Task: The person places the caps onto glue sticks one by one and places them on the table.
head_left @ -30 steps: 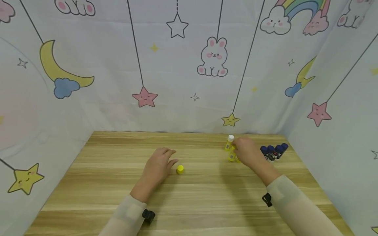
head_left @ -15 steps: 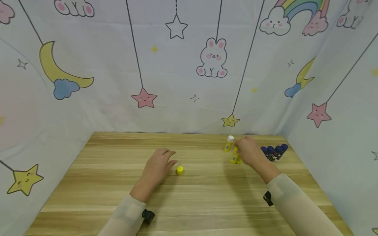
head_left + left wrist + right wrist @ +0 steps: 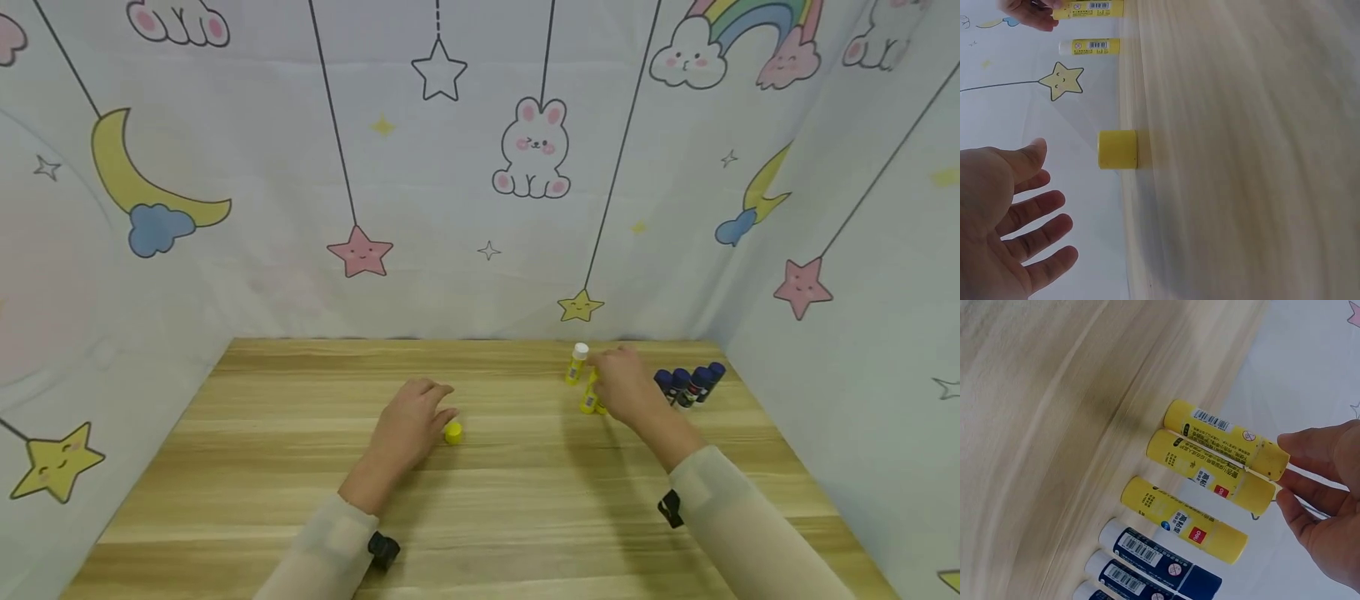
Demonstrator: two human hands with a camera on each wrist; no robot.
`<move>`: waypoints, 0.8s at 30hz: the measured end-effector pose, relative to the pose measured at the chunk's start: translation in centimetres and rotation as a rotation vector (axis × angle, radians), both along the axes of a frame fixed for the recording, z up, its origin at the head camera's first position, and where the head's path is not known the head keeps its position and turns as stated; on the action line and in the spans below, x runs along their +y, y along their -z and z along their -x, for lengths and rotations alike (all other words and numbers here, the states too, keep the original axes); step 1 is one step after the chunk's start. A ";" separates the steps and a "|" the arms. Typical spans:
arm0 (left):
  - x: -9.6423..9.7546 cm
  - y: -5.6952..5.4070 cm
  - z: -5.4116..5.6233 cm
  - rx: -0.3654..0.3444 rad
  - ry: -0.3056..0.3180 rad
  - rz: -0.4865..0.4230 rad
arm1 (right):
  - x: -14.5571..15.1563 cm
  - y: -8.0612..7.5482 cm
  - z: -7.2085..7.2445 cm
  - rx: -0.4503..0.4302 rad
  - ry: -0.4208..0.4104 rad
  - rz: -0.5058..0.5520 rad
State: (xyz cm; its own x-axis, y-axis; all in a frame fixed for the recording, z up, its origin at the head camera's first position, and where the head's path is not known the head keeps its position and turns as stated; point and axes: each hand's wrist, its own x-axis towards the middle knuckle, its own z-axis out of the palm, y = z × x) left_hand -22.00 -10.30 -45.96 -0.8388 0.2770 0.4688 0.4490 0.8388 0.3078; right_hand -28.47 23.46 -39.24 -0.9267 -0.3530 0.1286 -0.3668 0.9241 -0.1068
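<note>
My right hand (image 3: 626, 383) pinches the cap end of an upright yellow glue stick (image 3: 1225, 437), thumb on one side and fingers on the other. Close against it stands a second yellow glue stick (image 3: 1210, 472), and a third one (image 3: 1182, 519) is a little apart. Beyond the right hand in the head view is a white-capped yellow glue stick (image 3: 577, 365). My left hand (image 3: 408, 421) has relaxed fingers and holds nothing. A short yellow cap (image 3: 1118, 149) sits on the table near its thumb, with a gap between them in the left wrist view.
Several dark blue glue sticks (image 3: 690, 386) stand in a row to the right of the right hand. The wooden table (image 3: 480, 508) ends at a patterned fabric backdrop (image 3: 450, 292), which also hangs along both sides.
The right hand has shifted the yellow glue stick slightly right, away from the white-capped one and against another yellow stick. The left hand stays by the cap; the head view has shifted slightly.
</note>
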 end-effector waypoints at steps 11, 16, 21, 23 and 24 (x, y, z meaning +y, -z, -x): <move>4.0 -0.7 1.5 -0.229 -0.015 -0.069 | -0.9 -0.3 -3.6 0.064 0.045 0.269; 6.5 -0.8 3.0 -0.340 0.029 -0.118 | -2.1 0.5 -6.1 0.056 0.076 0.306; 9.3 -0.8 4.8 -0.440 0.078 -0.206 | -2.6 1.8 -7.8 -0.004 0.117 0.310; 10.4 -0.7 5.6 -0.468 0.094 -0.224 | -2.5 2.0 -8.3 -0.025 0.135 0.322; 11.0 -0.6 6.0 -0.478 0.102 -0.235 | -2.4 2.1 -8.5 -0.038 0.146 0.334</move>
State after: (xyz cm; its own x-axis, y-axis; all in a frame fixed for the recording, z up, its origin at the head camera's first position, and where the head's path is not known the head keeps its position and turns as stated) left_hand -27.98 0.70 -45.33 -0.9480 0.3022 0.1004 0.2885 0.6819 0.6722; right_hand -19.94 21.01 -41.31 -0.9706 -0.1609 0.1791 -0.2236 0.8782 -0.4229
